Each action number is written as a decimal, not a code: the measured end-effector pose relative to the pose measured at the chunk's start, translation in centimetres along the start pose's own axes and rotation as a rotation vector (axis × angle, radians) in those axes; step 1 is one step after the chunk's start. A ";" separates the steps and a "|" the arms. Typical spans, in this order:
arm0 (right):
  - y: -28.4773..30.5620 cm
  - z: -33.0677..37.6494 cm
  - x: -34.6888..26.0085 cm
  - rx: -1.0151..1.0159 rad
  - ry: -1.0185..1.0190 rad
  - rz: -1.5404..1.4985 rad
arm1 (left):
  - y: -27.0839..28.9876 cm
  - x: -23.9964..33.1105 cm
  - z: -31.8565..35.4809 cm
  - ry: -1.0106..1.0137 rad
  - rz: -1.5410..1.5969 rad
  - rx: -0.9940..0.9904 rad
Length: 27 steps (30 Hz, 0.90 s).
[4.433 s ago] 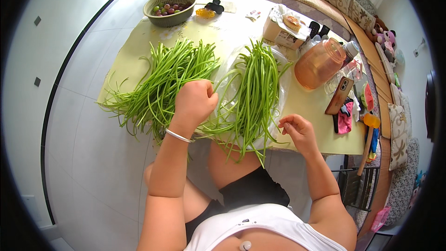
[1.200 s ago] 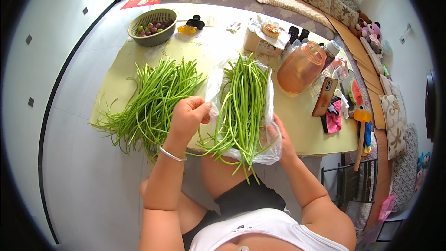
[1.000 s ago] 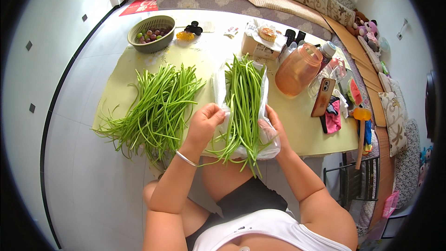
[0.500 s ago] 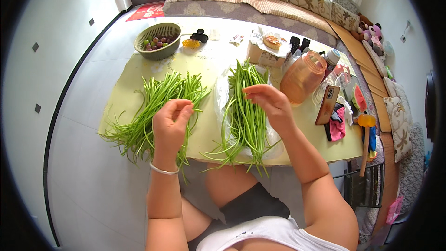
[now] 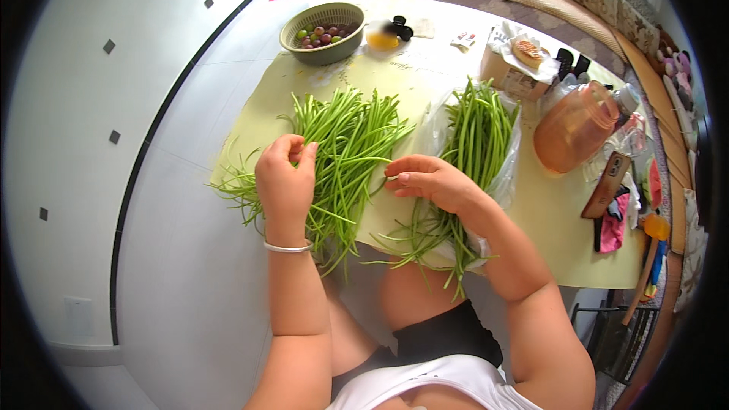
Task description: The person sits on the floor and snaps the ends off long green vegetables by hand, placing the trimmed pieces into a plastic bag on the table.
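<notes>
Down at the near edge of the low table, both hands work between two heaps of long green stalks. The left hand rests on the loose pile spread over the table's left half, fingers curled shut, seemingly pinching a stalk or two — what exactly sits inside them I cannot tell. The right hand lies flat and open, fingertips pointing left toward that pile, touching a stalk at its edge but gripping nothing. Behind its wrist lies the second bunch on a clear plastic bag. The stalks run lengthwise from near edge to far edge — so the loose pile lies just left of the right fingertips, right under the left hand, which is nearer.
</notes>
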State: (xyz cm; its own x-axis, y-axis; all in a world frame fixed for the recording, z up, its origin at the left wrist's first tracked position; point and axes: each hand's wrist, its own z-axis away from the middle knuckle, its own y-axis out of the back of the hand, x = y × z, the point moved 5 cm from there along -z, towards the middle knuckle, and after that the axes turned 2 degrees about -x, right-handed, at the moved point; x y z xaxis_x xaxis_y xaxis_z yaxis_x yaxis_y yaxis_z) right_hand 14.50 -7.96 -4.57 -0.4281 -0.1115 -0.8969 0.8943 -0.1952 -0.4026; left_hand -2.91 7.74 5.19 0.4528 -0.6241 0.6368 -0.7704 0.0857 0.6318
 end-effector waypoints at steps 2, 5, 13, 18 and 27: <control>-0.1 -0.3 0.5 -0.028 -0.019 -0.037 | -0.3 0.1 0.2 -0.003 -0.128 -0.011; 0.0 0.0 0.4 -0.050 -0.006 -0.042 | -2.2 1.0 0.8 -0.052 -0.201 -0.087; 0.8 -0.1 0.5 -0.070 -0.122 -0.025 | -6.9 3.5 2.8 -0.317 -0.381 -0.199; 0.5 -0.1 0.5 -0.053 -0.102 -0.021 | -6.8 4.2 2.7 -0.342 -0.190 -0.051; 1.1 -0.2 -0.1 0.067 0.120 -0.221 | -7.7 7.6 5.0 -0.522 0.172 -0.125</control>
State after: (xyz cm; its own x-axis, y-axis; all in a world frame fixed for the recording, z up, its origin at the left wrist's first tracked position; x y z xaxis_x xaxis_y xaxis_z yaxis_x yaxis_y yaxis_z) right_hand 15.53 -7.97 -4.91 -0.5902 0.0568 -0.8053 0.7684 -0.2665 -0.5819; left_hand 4.18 -1.60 2.99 0.0186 -0.8916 0.4525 -0.7400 0.2920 0.6059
